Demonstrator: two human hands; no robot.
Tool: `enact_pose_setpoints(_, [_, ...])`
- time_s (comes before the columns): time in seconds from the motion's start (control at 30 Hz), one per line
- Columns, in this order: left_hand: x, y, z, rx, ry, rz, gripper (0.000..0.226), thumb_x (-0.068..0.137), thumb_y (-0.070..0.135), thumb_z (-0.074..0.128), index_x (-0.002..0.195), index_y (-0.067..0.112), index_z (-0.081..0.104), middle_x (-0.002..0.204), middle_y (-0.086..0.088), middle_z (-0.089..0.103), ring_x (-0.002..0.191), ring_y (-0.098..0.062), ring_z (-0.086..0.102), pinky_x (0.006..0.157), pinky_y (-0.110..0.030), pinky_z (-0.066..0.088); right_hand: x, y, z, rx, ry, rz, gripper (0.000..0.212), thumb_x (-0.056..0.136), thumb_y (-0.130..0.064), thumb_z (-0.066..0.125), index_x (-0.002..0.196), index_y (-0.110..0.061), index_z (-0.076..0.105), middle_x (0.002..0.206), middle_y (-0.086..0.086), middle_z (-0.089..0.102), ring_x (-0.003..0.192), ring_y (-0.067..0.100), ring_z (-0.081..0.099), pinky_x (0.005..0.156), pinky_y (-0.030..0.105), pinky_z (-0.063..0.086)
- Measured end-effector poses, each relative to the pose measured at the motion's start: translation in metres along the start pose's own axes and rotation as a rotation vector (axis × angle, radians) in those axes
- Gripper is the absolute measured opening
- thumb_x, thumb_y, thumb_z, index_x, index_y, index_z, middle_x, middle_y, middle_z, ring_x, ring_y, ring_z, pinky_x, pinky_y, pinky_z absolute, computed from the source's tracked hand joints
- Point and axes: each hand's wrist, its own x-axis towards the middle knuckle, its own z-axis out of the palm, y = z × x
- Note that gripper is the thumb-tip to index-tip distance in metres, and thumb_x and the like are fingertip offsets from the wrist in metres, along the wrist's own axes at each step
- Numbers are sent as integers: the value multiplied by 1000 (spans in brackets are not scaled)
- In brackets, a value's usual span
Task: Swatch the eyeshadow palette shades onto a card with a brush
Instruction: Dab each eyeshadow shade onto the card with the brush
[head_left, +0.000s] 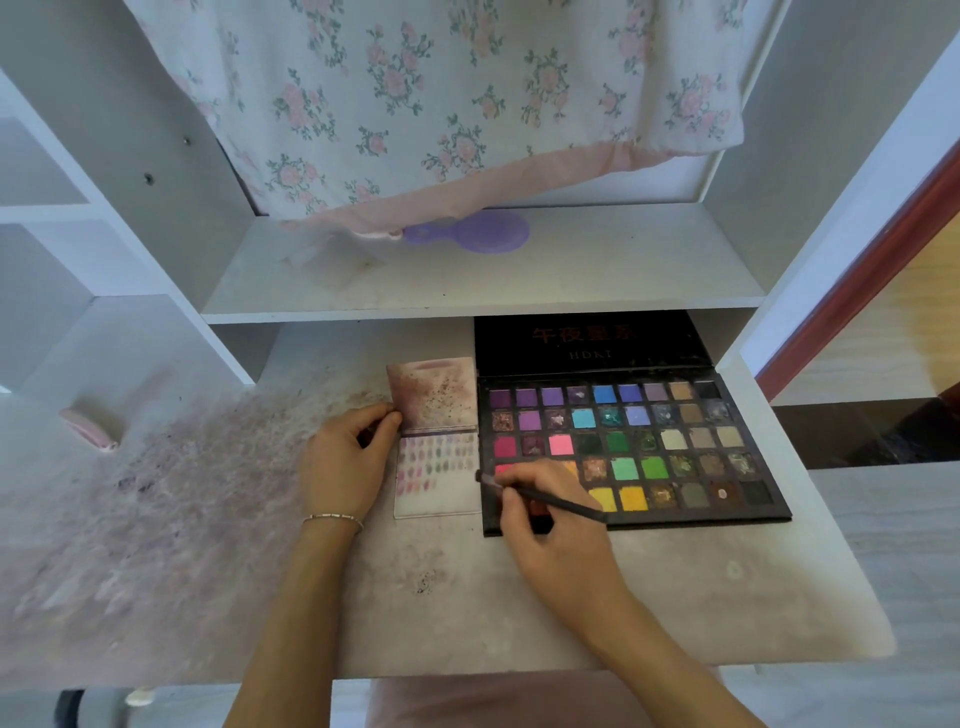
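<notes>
Black palette (631, 447), many-coloured pans; right fingers (511, 501) pinch brush (545, 498), left fingers (387, 418) grip card (436, 457).

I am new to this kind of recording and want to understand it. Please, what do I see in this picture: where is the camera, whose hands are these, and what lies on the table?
There is no machine here. One camera sits on a person's head and looks down at their own two hands. On the white table lies an open eyeshadow palette with many colour pans. Beside it, on its left, lies a folded card already carrying rows of small colour marks. The left hand holds the card's edge. The right hand holds a thin dark brush in its fingers, tip at the palette's left edge. A purple hand mirror lies on the shelf above.
</notes>
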Motion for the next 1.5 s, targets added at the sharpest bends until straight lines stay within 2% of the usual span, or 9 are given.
enact_pose_setpoints(0.13, [0, -1, 0, 8, 12, 19, 15, 84, 19, 63, 95, 17, 72, 91, 0, 72, 72, -5, 54, 60, -11, 35, 10, -5, 14, 6, -46, -34, 14, 84, -18, 50, 93, -17, 60, 83, -19, 53, 85, 1, 53, 73, 14, 45])
enact_pose_setpoints(0.23, [0, -2, 1, 11, 19, 34, 13, 83, 18, 64, 92, 17, 73, 90, 0, 72, 72, -7, 55, 60, -13, 36, 15, -4, 19, 30, -58, 48, 7, 82, -24, 48, 86, -29, 52, 80, -16, 56, 78, 4, 55, 66, 19, 47])
enact_pose_setpoints(0.33, [1, -3, 3, 4, 19, 38, 13, 83, 18, 64, 92, 17, 73, 91, -1, 72, 74, -7, 55, 62, -12, 36, 15, -1, 20, 0, -47, 56, 6, 82, -23, 49, 85, -23, 55, 78, -12, 55, 73, 5, 53, 63, 19, 44])
enact_pose_setpoints(0.57, [0, -6, 3, -1, 10, 32, 13, 84, 20, 63, 92, 19, 73, 91, 3, 72, 74, -4, 54, 63, -11, 35, 16, -1, 20, -45, -70, 48, 10, 81, -22, 51, 86, -18, 58, 81, -5, 58, 76, 8, 55, 67, 30, 50])
enact_pose_setpoints(0.83, [0, -5, 3, 3, -2, 23, 14, 84, 21, 62, 94, 20, 73, 91, 4, 71, 72, 0, 52, 63, -11, 35, 16, 1, 21, -116, -91, 60, 5, 83, -15, 57, 85, -19, 58, 80, -6, 57, 77, 5, 52, 64, 20, 46])
enact_pose_setpoints(1.0, [1, -5, 3, -5, -5, 17, 14, 84, 21, 62, 94, 20, 72, 91, 4, 71, 72, 0, 53, 63, -12, 36, 16, 1, 21, -110, -101, 66, 4, 82, -14, 58, 83, -17, 58, 78, -6, 56, 75, 6, 52, 63, 25, 47])
enact_pose_setpoints(1.13, [0, -4, 3, -6, -2, 23, 14, 84, 21, 62, 93, 19, 73, 88, 5, 70, 71, -1, 52, 62, -12, 36, 16, 1, 21, -127, -89, 59, 4, 84, -14, 57, 85, -18, 58, 81, -5, 56, 77, 6, 52, 64, 20, 46])
enact_pose_setpoints(1.27, [0, -3, 3, -4, -1, 17, 15, 84, 22, 62, 94, 20, 72, 88, 5, 70, 70, 2, 51, 61, -12, 35, 16, 1, 20, -117, -109, 63, 4, 83, -14, 57, 84, -18, 58, 80, -5, 56, 76, 7, 53, 65, 24, 48])
enact_pose_setpoints(1.5, [-1, -2, 3, -17, 1, 19, 14, 84, 20, 62, 94, 19, 73, 89, 5, 70, 70, 5, 50, 63, -11, 36, 17, 1, 22, -132, -96, 63, 4, 84, -16, 56, 86, -19, 58, 81, -7, 55, 77, 5, 52, 65, 20, 47])
